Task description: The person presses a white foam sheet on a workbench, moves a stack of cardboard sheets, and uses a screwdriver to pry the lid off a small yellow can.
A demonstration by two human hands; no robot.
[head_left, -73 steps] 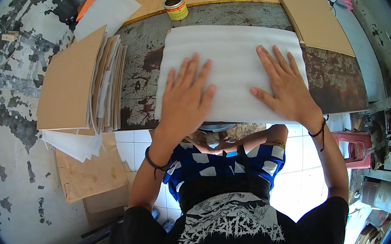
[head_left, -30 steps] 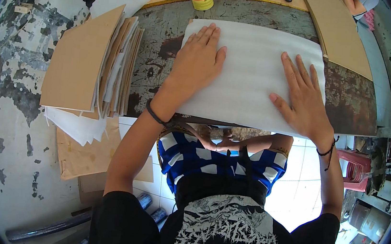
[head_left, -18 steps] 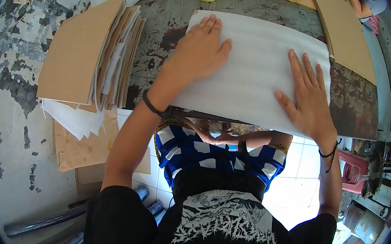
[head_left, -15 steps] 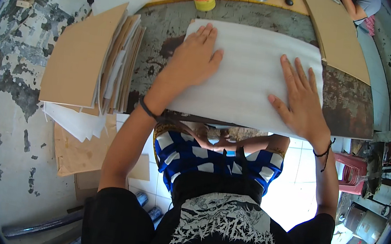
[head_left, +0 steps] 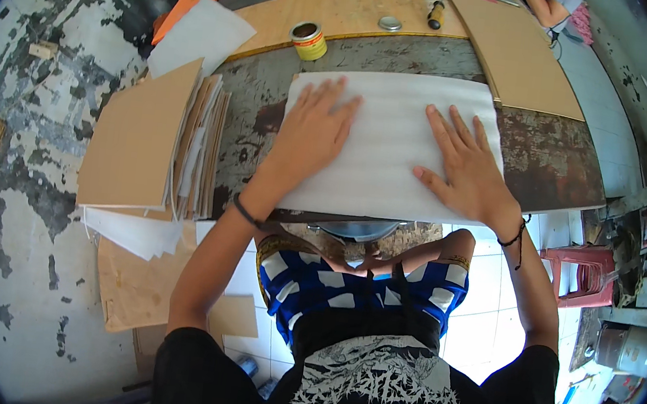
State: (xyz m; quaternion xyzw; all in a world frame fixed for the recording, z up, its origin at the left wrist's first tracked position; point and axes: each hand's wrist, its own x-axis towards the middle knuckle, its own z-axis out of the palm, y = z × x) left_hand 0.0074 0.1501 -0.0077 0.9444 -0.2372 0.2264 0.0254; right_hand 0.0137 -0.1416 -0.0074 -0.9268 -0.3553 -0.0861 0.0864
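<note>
A white foam sheet [head_left: 384, 161] lies flat on the dark, worn table [head_left: 544, 159] in front of me. My left hand [head_left: 314, 129] rests on the sheet's left part, its fingers stretched toward the far edge and a little blurred. On the right part of the same sheet, my right hand [head_left: 467, 166] lies palm down with fingers spread. Neither hand grips anything. Whatever is beneath the sheet is hidden.
At the left edge leans a stack of brown boards and white sheets [head_left: 140, 133]. Beyond the sheet stand a yellow can [head_left: 308, 41], a round metal lid [head_left: 390, 24] and a dark-handled tool [head_left: 436, 14]. A brown board [head_left: 519, 61] lies far right, near another person's arm [head_left: 543, 5].
My left hand has shifted across the sheet with its fingers moving; the right stays spread on it. The whole view has tilted, showing more of the table's far side.
</note>
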